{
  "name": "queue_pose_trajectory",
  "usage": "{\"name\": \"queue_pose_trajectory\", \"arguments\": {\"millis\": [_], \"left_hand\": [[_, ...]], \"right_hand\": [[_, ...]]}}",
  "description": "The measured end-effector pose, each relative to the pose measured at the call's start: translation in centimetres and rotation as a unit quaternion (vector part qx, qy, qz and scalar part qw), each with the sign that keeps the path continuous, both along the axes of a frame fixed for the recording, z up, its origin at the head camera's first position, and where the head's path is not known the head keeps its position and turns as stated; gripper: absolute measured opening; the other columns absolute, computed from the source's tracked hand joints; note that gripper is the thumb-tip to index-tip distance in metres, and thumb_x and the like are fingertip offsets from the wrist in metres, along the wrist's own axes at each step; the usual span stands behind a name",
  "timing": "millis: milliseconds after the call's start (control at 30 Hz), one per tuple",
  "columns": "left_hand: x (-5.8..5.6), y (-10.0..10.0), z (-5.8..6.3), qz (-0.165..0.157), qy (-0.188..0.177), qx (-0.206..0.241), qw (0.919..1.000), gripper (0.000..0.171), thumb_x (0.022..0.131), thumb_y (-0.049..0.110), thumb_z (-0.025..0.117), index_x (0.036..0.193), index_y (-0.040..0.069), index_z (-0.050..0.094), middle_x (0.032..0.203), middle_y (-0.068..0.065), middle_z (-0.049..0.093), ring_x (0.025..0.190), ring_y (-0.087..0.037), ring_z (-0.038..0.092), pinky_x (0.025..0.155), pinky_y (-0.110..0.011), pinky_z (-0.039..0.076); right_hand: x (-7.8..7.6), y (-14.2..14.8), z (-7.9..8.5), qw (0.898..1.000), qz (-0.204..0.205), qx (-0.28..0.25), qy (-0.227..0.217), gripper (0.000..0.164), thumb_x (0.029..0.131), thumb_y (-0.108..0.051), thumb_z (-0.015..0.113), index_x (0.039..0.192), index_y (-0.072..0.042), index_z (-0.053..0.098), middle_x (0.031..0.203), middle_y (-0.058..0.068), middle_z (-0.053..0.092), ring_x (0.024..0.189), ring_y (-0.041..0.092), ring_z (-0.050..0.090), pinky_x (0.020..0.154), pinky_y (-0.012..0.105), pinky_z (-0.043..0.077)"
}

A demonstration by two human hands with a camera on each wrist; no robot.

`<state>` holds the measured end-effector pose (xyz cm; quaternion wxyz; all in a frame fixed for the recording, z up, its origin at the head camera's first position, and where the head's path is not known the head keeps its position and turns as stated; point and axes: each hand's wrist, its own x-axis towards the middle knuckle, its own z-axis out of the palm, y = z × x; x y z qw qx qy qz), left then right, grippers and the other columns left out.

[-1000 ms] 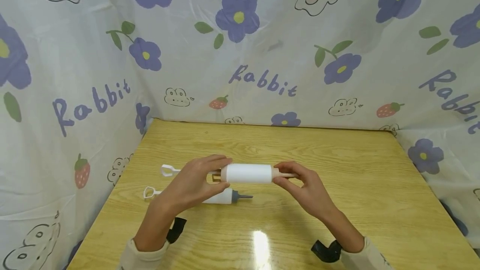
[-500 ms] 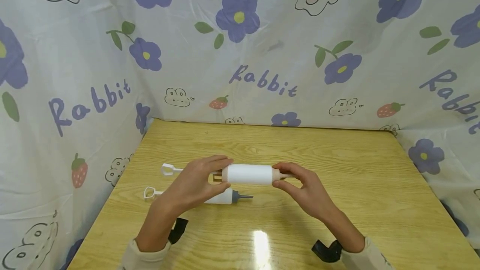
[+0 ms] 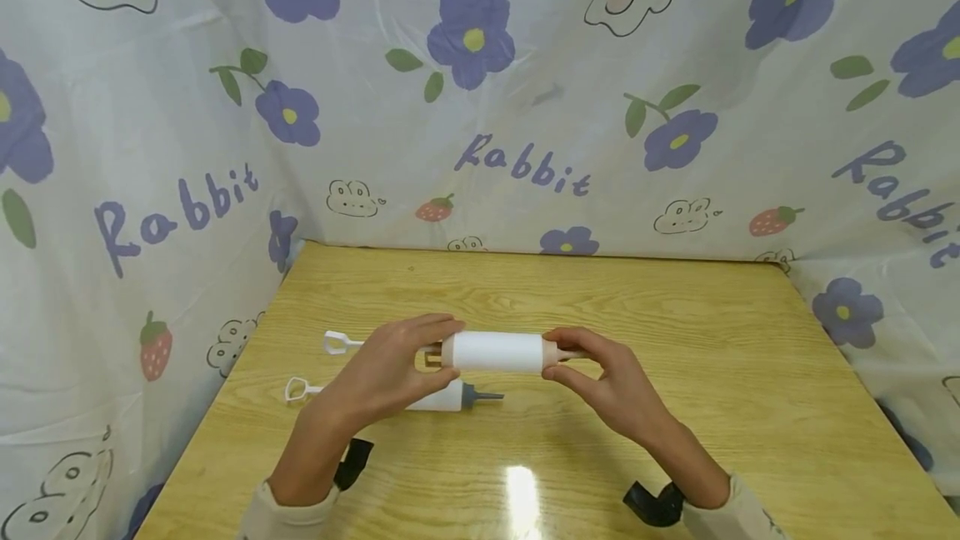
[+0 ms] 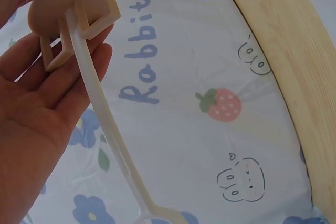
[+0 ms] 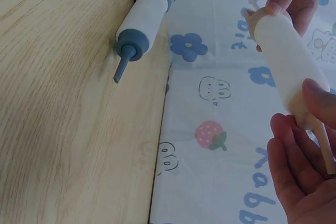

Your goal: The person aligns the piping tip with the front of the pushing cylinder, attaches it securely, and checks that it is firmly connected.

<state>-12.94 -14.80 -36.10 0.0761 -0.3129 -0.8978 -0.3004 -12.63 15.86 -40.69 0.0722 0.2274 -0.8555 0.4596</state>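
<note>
Both hands hold a large white plunger syringe with beige end caps, its barrel (image 3: 498, 352) level above the table. My left hand (image 3: 386, 367) grips the beige cap with finger loops (image 4: 73, 6) at the left end. From that cap the long white plunger rod (image 4: 100, 95) runs out to a loop handle (image 3: 335, 342). At the other end my right hand (image 3: 611, 369) pinches the beige cap around the thin nozzle (image 5: 322, 142), thumb on one side and fingers on the other. Behind the left hand, a second syringe (image 5: 144, 22) with dark grey caps lies on the table, partly hidden in the head view.
The wooden table (image 3: 712, 340) reaches back to a white cloth (image 3: 525, 107) printed with flowers and rabbits, which also hangs along the left and right sides. The second syringe's grey nozzle (image 3: 489, 396) points right. Black straps (image 3: 652, 502) sit on both wrists.
</note>
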Motion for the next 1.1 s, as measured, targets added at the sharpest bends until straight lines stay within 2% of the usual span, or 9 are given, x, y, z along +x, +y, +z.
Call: {"name": "queue_pose_trajectory", "arguments": {"millis": [100, 167, 333, 467, 633, 733, 867, 1033, 1100], "left_hand": [[0.0, 0.1, 0.0, -0.005, 0.006, 0.001, 1.0000, 0.049, 0.086, 0.010, 0.083, 0.132, 0.003, 0.069, 0.133, -0.016, 0.070, 0.101, -0.023, 0.077, 0.081, -0.031, 0.064], [0.0, 0.2, 0.0, -0.010, 0.012, 0.003, 0.9999, 0.049, 0.086, 0.009, 0.083, 0.132, 0.003, 0.069, 0.133, -0.017, 0.070, 0.101, -0.024, 0.077, 0.081, -0.030, 0.064], [0.0, 0.5, 0.2, -0.010, 0.032, 0.000, 0.9994, 0.049, 0.085, 0.008, 0.083, 0.132, 0.001, 0.069, 0.132, -0.015, 0.071, 0.101, -0.023, 0.076, 0.080, -0.028, 0.064], [-0.1, 1.0, 0.4, 0.005, 0.093, -0.040, 0.9948, 0.049, 0.082, 0.013, 0.087, 0.128, 0.005, 0.071, 0.126, -0.009, 0.072, 0.108, -0.024, 0.072, 0.085, -0.034, 0.063], [-0.4, 1.8, 0.6, 0.021, 0.169, -0.097, 0.9807, 0.054, 0.076, 0.027, 0.093, 0.124, 0.010, 0.074, 0.121, -0.003, 0.074, 0.115, -0.026, 0.068, 0.102, -0.046, 0.054], [-0.5, 2.4, 0.5, 0.017, 0.182, -0.115, 0.9763, 0.058, 0.075, 0.032, 0.094, 0.124, 0.011, 0.073, 0.121, -0.002, 0.075, 0.116, -0.023, 0.069, 0.109, -0.048, 0.049], [-0.5, 2.6, 0.5, 0.013, 0.183, -0.119, 0.9757, 0.057, 0.075, 0.031, 0.093, 0.124, 0.011, 0.073, 0.121, -0.002, 0.076, 0.115, -0.021, 0.070, 0.113, -0.049, 0.046], [-0.9, 2.4, 0.5, 0.015, 0.182, -0.120, 0.9758, 0.055, 0.076, 0.032, 0.093, 0.123, 0.012, 0.074, 0.119, -0.002, 0.077, 0.115, -0.022, 0.070, 0.109, -0.050, 0.046], [-1.4, 2.2, 0.6, 0.018, 0.181, -0.121, 0.9758, 0.054, 0.076, 0.033, 0.093, 0.122, 0.012, 0.075, 0.117, -0.002, 0.078, 0.115, -0.022, 0.069, 0.106, -0.050, 0.046]], "right_hand": [[0.1, 0.1, 0.1, 1.000, -0.010, 0.001, 0.013, 0.037, 0.093, -0.024, 0.077, 0.129, -0.019, 0.071, 0.125, 0.001, 0.074, 0.108, 0.018, 0.073, 0.088, 0.038, 0.062], [0.1, 0.1, 0.1, 1.000, -0.012, 0.000, 0.021, 0.035, 0.094, -0.022, 0.076, 0.128, -0.018, 0.071, 0.123, 0.001, 0.076, 0.106, 0.018, 0.074, 0.086, 0.037, 0.062], [0.0, 0.1, 0.1, 0.999, -0.011, -0.006, 0.033, 0.034, 0.094, -0.020, 0.076, 0.127, -0.016, 0.072, 0.121, 0.002, 0.077, 0.105, 0.017, 0.075, 0.091, 0.045, 0.062], [-0.1, 0.1, 0.0, 0.999, -0.016, -0.023, 0.037, 0.035, 0.092, -0.016, 0.077, 0.127, -0.015, 0.072, 0.123, 0.004, 0.076, 0.106, 0.020, 0.076, 0.094, 0.048, 0.061], [-0.1, 0.1, -0.1, 0.998, -0.024, -0.042, 0.030, 0.036, 0.092, -0.014, 0.078, 0.127, -0.013, 0.072, 0.125, 0.006, 0.075, 0.109, 0.022, 0.075, 0.096, 0.048, 0.060], [-0.1, -0.1, -0.2, 0.999, -0.026, -0.041, 0.017, 0.034, 0.093, -0.017, 0.078, 0.126, -0.014, 0.072, 0.126, 0.005, 0.075, 0.110, 0.022, 0.075, 0.097, 0.049, 0.060], [-0.1, -0.2, -0.3, 0.999, -0.021, -0.035, 0.003, 0.034, 0.094, -0.020, 0.077, 0.127, -0.016, 0.071, 0.128, 0.005, 0.073, 0.111, 0.023, 0.074, 0.099, 0.050, 0.059], [-0.1, 0.2, -0.2, 0.999, -0.008, -0.038, -0.011, 0.051, 0.096, -0.022, 0.075, 0.144, -0.023, 0.060, 0.137, 0.002, 0.068, 0.120, 0.020, 0.068, 0.103, 0.051, 0.055], [-0.1, 0.6, -0.1, 0.999, -0.014, -0.039, -0.013, 0.059, 0.097, -0.023, 0.074, 0.151, -0.028, 0.052, 0.141, 0.000, 0.065, 0.126, 0.018, 0.064, 0.107, 0.044, 0.053]]}}
